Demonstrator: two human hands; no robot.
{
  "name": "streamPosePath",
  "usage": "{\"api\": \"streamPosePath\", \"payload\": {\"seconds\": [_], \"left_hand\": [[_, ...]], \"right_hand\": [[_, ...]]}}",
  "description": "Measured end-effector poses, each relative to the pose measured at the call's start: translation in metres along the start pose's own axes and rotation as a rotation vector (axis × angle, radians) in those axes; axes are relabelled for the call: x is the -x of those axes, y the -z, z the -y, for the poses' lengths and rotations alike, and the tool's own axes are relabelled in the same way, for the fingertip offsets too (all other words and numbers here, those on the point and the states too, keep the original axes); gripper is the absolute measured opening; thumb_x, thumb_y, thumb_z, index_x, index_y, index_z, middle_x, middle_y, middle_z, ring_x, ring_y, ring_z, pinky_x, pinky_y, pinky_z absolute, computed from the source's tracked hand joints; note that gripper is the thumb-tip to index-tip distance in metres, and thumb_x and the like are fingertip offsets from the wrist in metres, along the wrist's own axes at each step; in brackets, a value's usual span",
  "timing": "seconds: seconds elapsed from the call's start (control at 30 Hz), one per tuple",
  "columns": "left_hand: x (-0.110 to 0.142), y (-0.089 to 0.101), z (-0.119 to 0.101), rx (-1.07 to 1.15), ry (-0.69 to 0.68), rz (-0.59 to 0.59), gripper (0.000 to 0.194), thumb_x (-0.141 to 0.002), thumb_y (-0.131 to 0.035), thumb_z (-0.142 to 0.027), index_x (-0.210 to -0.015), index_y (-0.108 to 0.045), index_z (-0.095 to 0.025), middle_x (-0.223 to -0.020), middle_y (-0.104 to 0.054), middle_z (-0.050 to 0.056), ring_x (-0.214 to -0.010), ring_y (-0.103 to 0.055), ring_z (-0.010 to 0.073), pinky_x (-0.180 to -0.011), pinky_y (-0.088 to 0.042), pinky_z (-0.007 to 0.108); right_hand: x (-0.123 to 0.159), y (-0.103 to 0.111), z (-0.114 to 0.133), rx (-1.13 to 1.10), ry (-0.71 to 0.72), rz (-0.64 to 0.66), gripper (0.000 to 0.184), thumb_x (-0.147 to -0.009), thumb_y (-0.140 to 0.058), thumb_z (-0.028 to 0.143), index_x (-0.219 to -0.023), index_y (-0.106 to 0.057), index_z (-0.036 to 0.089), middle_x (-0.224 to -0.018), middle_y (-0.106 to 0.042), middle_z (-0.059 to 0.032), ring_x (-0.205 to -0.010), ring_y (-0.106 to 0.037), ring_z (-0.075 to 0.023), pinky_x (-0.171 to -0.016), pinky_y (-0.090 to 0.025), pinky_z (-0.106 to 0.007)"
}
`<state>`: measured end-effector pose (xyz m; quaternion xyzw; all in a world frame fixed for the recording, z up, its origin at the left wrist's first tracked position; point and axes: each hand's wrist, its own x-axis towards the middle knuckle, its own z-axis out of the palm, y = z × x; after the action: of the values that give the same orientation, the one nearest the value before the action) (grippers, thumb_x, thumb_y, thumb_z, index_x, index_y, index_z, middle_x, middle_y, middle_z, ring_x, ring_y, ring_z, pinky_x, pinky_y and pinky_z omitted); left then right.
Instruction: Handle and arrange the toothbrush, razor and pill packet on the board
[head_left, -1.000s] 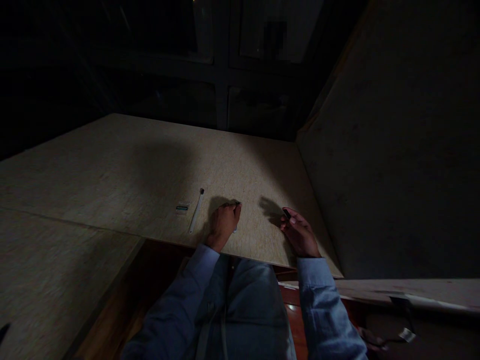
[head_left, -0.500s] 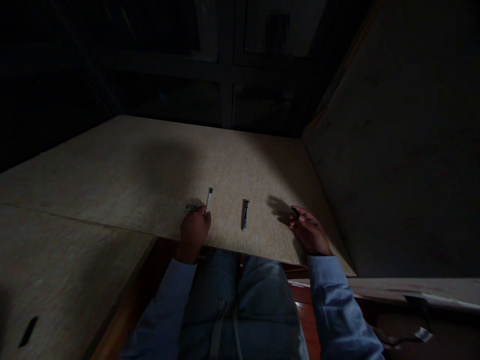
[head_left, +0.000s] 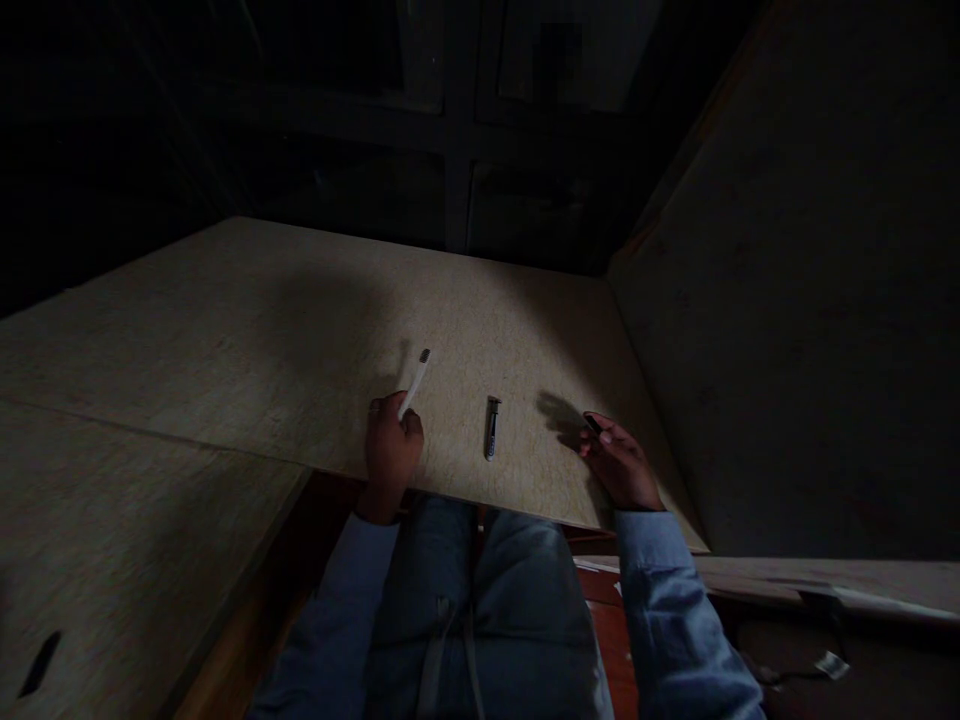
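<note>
A pale sliver point(head_left: 374, 405) peeks past the left hand point(head_left: 392, 450), mostly covered, too small to name. That hand grasps the brush point(head_left: 415, 383) over the table point(head_left: 525, 335), its lower handle lost in the fist, bristle end slanting away and rightward! Between the hands lies the razor point(head_left: 491, 432), lengthwise, head far end. The right hand point(head_left: 616, 465) pinches a dark piece point(head_left: 593, 425), partly hidden, too dim to identify.

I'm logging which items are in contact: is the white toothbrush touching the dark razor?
Apart. The head view shows bare tabletop between the toothbrush, gripped in the left hand, and the razor, lying to its right.
</note>
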<state>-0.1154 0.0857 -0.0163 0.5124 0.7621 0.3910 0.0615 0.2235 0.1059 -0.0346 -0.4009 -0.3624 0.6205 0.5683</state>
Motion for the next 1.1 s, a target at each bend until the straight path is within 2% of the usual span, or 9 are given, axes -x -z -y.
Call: {"api": "streamPosePath", "payload": {"seconds": [0.1, 0.23, 0.33, 0.47, 0.67, 0.8, 0.87, 1.0, 1.1], "left_hand": [[-0.015, 0.024, 0.012, -0.224, 0.111, 0.015, 0.042, -0.089, -0.056, -0.031, -0.127, -0.064, -0.014, -0.124, -0.063, 0.019, -0.108, -0.065, 0.0317, -0.092, -0.052, 0.042], [-0.027, 0.04, 0.025, -0.446, 0.189, 0.228, 0.051, -0.091, -0.057, -0.048, -0.126, -0.064, -0.012, -0.12, -0.064, 0.021, -0.102, -0.067, 0.0323, -0.082, -0.052, 0.039], [-0.024, 0.034, 0.024, -0.442, 0.143, 0.32, 0.04, -0.095, -0.051, -0.047, -0.114, -0.071, -0.018, -0.11, -0.068, 0.015, -0.094, -0.068, 0.0281, -0.076, -0.05, 0.033], [-0.015, 0.014, 0.009, -0.406, 0.133, 0.31, 0.04, -0.095, -0.051, -0.048, -0.119, -0.071, -0.022, -0.111, -0.069, 0.014, -0.089, -0.069, 0.028, -0.072, -0.048, 0.034], [-0.015, 0.0, -0.005, -0.173, 0.046, 0.226, 0.041, -0.093, -0.056, -0.042, -0.121, -0.07, -0.015, -0.109, -0.07, 0.017, -0.098, -0.067, 0.0299, -0.08, -0.049, 0.036], [-0.008, -0.003, -0.019, 0.228, 0.013, 0.126, 0.038, -0.091, -0.058, -0.045, -0.108, -0.073, -0.015, -0.096, -0.07, 0.011, -0.089, -0.064, 0.0234, -0.08, -0.049, 0.033], [0.002, -0.008, -0.031, 0.51, 0.047, 0.29, 0.043, -0.089, -0.056, -0.054, -0.095, -0.073, -0.016, -0.078, -0.064, 0.004, -0.071, -0.06, 0.0165, -0.066, -0.046, 0.027], [0.03, -0.027, -0.053, 0.967, 0.28, 0.766, 0.068, -0.077, -0.055, -0.08, -0.081, -0.07, -0.013, -0.051, -0.034, -0.008, -0.039, -0.028, 0.0056, -0.04, -0.022, 0.022], [0.048, -0.04, -0.062, 1.097, 0.333, 0.902, 0.066, -0.068, -0.067, -0.078, -0.082, -0.066, -0.013, -0.052, -0.04, -0.009, -0.037, -0.032, 0.0037, -0.037, -0.024, 0.019]], "right_hand": [[0.0, 0.0, -0.001, -0.004, 0.005, -0.022, 0.04, -0.064, -0.089, 0.04, -0.1, -0.078, 0.025, -0.086, -0.072, -0.0041, -0.076, -0.063, -0.0165, -0.063, -0.052, -0.028], [0.0, -0.001, 0.001, 0.012, 0.012, -0.007, 0.04, -0.065, -0.089, 0.041, -0.1, -0.079, 0.025, -0.087, -0.071, -0.0042, -0.075, -0.062, -0.0164, -0.064, -0.052, -0.03], [0.0, -0.001, 0.002, 0.024, 0.01, 0.001, 0.041, -0.065, -0.089, 0.042, -0.101, -0.079, 0.025, -0.086, -0.07, -0.0041, -0.074, -0.061, -0.0161, -0.065, -0.052, -0.031], [-0.001, 0.0, 0.002, 0.038, 0.004, 0.01, 0.04, -0.066, -0.088, 0.041, -0.102, -0.078, 0.025, -0.087, -0.07, -0.0042, -0.075, -0.062, -0.0158, -0.066, -0.052, -0.03], [-0.002, 0.004, -0.001, 0.075, 0.024, -0.003, 0.038, -0.07, -0.086, 0.041, -0.103, -0.077, 0.025, -0.095, -0.071, -0.0055, -0.082, -0.064, -0.0176, -0.066, -0.053, -0.03], [-0.002, 0.005, -0.001, 0.1, 0.037, 0.005, 0.037, -0.071, -0.084, 0.041, -0.104, -0.076, 0.026, -0.096, -0.071, -0.0057, -0.081, -0.064, -0.0181, -0.067, -0.054, -0.031], [-0.001, 0.004, -0.001, 0.111, 0.038, 0.018, 0.038, -0.072, -0.083, 0.042, -0.105, -0.076, 0.025, -0.093, -0.071, -0.0055, -0.078, -0.064, -0.0181, -0.067, -0.054, -0.032], [0.001, 0.0, 0.001, 0.108, 0.003, 0.023, 0.041, -0.069, -0.086, 0.042, -0.104, -0.076, 0.024, -0.09, -0.071, -0.0046, -0.075, -0.064, -0.0173, -0.068, -0.053, -0.032], [0.001, -0.006, 0.002, 0.083, -0.002, 0.033, 0.042, -0.067, -0.089, 0.042, -0.103, -0.077, 0.024, -0.088, -0.072, -0.004, -0.075, -0.064, -0.0169, -0.065, -0.052, -0.03]]}}
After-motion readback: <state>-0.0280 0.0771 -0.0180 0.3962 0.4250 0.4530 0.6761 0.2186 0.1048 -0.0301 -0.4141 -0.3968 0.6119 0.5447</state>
